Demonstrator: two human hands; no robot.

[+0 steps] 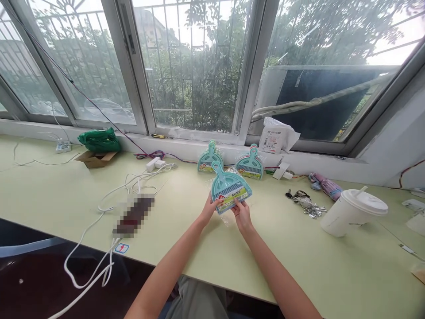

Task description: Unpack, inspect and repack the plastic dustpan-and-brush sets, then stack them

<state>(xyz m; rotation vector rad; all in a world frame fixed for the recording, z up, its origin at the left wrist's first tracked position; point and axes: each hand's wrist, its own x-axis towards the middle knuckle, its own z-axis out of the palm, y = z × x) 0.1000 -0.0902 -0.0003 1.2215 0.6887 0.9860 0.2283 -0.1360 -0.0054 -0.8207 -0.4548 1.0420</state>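
Observation:
Both of my hands hold a teal dustpan set (229, 188) in clear wrapping, with a brush and a yellow-green label, above the pale green table. My left hand (210, 207) grips its lower left edge, thumb on the front. At the lower right edge, my right hand (241, 213) holds on with its thumb over the label. Behind it, two groups of similar wrapped teal dustpans lean upright by the window ledge, the left group (210, 158) and the right group (250, 163). Clear film hangs below the held set.
White cables (99, 208) and a blurred-out dark object (134, 215) lie on the left of the table (66, 195), near a cardboard box (94, 159) under a green bag (99, 140). Keys (307, 204), a folded umbrella (327, 186) and a lidded white cup (352, 212) stand or lie right.

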